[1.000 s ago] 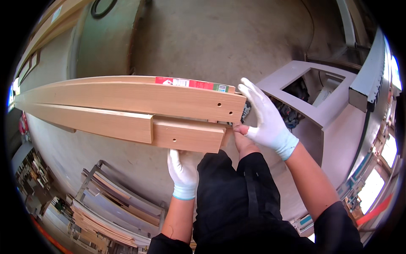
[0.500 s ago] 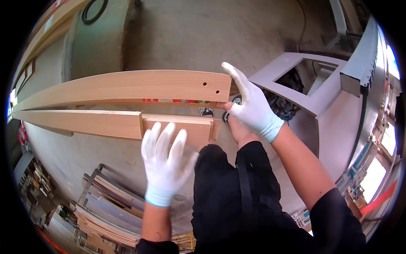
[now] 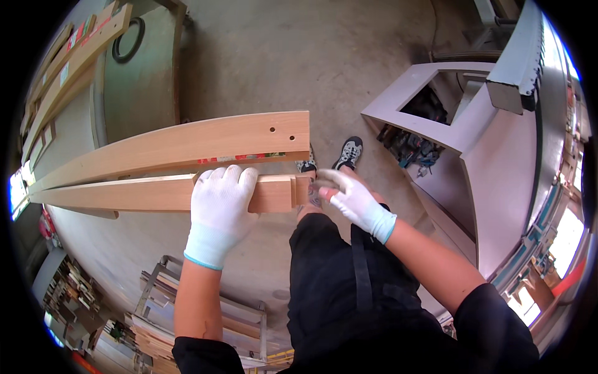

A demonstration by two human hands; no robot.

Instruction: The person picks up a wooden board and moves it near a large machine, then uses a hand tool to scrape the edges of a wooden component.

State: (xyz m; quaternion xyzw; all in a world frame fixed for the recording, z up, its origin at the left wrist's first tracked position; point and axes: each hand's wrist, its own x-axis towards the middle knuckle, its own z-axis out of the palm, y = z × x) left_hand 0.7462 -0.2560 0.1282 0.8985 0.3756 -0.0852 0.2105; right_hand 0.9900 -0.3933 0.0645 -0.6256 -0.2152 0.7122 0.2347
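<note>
Pale wood fills the middle of the view: an upper board (image 3: 205,137) and, just below it, the lower boards (image 3: 274,196), layered with uneven ends, all running from the far left toward the person's knees. The left hand (image 3: 221,202), in a white glove, has its fingers curled over the top edge of the lower boards, gripping them. The right hand (image 3: 358,202) is near their right end, fingers loosely parted and seeming to hold nothing; blur hides whether they touch.

As for progress, two holes (image 3: 272,129) are already through the upper board near its end, and a red strip (image 3: 243,158) shows beneath it. The two groups stand apart at the right and draw together at the far left. The lower boards' ends are not level, and neither hand has hold of the upper board. What supports the far ends is unclear.
</note>
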